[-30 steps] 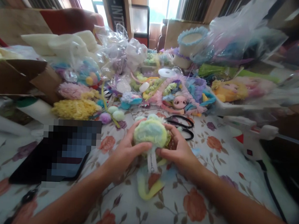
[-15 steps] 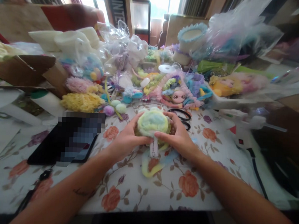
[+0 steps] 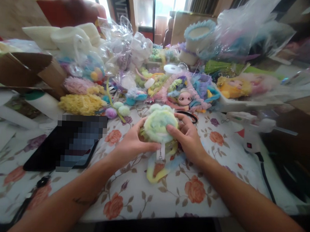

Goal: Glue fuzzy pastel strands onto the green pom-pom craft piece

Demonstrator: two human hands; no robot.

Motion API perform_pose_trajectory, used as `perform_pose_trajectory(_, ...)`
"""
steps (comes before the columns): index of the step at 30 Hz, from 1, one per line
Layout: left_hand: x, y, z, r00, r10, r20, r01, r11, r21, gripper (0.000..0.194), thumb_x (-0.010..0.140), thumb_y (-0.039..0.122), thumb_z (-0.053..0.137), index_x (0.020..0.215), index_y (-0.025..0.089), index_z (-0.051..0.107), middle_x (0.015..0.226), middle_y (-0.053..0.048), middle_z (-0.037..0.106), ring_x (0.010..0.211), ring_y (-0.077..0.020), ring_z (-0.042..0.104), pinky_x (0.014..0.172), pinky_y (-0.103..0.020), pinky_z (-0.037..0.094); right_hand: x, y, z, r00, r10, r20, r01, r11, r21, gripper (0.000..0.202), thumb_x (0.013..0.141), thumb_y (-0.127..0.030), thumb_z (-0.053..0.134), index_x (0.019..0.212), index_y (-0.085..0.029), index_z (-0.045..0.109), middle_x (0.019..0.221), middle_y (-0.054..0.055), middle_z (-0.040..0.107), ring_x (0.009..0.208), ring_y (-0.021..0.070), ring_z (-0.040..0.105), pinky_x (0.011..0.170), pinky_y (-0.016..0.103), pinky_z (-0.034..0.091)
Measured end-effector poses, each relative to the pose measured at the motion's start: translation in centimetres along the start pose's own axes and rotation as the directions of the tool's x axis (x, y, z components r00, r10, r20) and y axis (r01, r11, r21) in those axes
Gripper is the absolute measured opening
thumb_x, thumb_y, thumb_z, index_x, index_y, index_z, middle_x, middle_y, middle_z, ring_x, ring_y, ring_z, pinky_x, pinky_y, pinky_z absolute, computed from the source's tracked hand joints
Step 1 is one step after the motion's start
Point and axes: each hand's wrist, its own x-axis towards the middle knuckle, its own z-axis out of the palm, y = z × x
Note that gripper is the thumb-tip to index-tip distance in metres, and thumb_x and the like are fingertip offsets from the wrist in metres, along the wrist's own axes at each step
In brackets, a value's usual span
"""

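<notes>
A fluffy round plush piece [image 3: 158,124], pale yellow-green with a bluish middle, is held just above the flowered tablecloth. My left hand [image 3: 137,139] grips its left side, with the thumb along the lower edge and the fingers behind. On the right, my right hand [image 3: 186,134] closes round the piece, its thumb pressed on the top face. A white printed label [image 3: 161,152] hangs from the near edge. Beneath lies a curved yellow and blue fuzzy strip [image 3: 154,176]; whether it joins the piece I cannot tell.
Black-handled scissors [image 3: 189,116] lie partly hidden behind my right hand. At left rests a dark tablet [image 3: 48,145]. A glue gun [image 3: 252,122] and a white switch box with a cord [image 3: 250,145] are at right. Pompoms [image 3: 111,112], a doll face [image 3: 185,97] and plastic bags [image 3: 117,42] crowd the back.
My right thumb has moved from the label's top edge up onto the plush face. The piece has risen slightly and tilted, covering more of the scissors.
</notes>
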Motion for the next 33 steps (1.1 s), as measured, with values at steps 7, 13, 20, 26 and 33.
perform_pose_trajectory(7,0.0,-0.2,0.5,0.998,-0.032,0.045,0.040,0.979,-0.201,0.076,0.085,0.046,0.086,0.151,0.028,0.055,0.139,-0.012,0.073,0.123,-0.0337,0.072,0.089,-0.035,0.062,-0.3,0.0,0.7,1.000,-0.019,-0.021,0.020,1.000,0.007,0.064,0.080,-0.056,0.088,0.126,-0.027,0.053,0.096,0.001,0.074,0.085,0.0213,0.073,0.073,0.033,0.059)
perform_pose_trajectory(13,-0.1,0.1,0.9,0.994,-0.099,-0.043,0.083,0.953,-0.291,0.072,0.078,0.018,0.089,0.145,0.024,0.062,0.120,-0.007,0.080,0.101,-0.0245,0.078,0.081,-0.029,0.063,0.1,-0.6,0.4,0.993,-0.116,-0.036,0.109,0.980,-0.164,0.051,0.089,-0.060,0.076,0.122,-0.024,0.061,0.078,-0.003,0.067,0.066,0.0164,0.064,0.058,0.028,0.052)
perform_pose_trajectory(20,1.2,2.2,-0.2,0.919,-0.092,-0.383,-0.117,0.865,-0.488,0.031,0.088,-0.001,0.070,0.113,0.016,0.075,0.089,-0.003,0.081,0.072,-0.0140,0.075,0.062,-0.020,0.062,1.5,-4.4,-4.7,0.855,-0.439,-0.274,0.171,0.740,-0.650,0.038,0.093,-0.044,0.070,0.063,-0.022,0.063,0.057,-0.002,0.057,0.054,0.0138,0.050,0.057,0.029,0.040)
perform_pose_trajectory(26,2.1,3.5,-1.0,0.835,-0.112,-0.539,-0.225,0.824,-0.519,0.026,0.092,-0.005,0.060,0.104,0.012,0.077,0.086,-0.004,0.081,0.071,-0.0152,0.076,0.060,-0.022,0.063,1.0,-4.7,-3.2,0.999,-0.025,0.027,0.033,0.310,-0.950,0.059,0.095,-0.044,0.072,0.046,-0.022,0.046,0.046,-0.002,0.046,0.049,0.0133,0.040,0.055,0.032,0.027)
perform_pose_trajectory(33,1.8,2.7,-0.5,0.858,-0.133,-0.496,-0.175,0.833,-0.526,0.032,0.090,-0.006,0.061,0.111,0.013,0.076,0.089,-0.004,0.081,0.073,-0.0154,0.076,0.063,-0.022,0.063,-0.3,-2.8,-1.1,0.919,0.138,0.369,0.277,0.439,-0.855,0.015,0.091,-0.010,0.070,0.093,-0.021,0.079,0.093,0.003,0.077,0.080,0.0163,0.067,0.070,0.025,0.043)
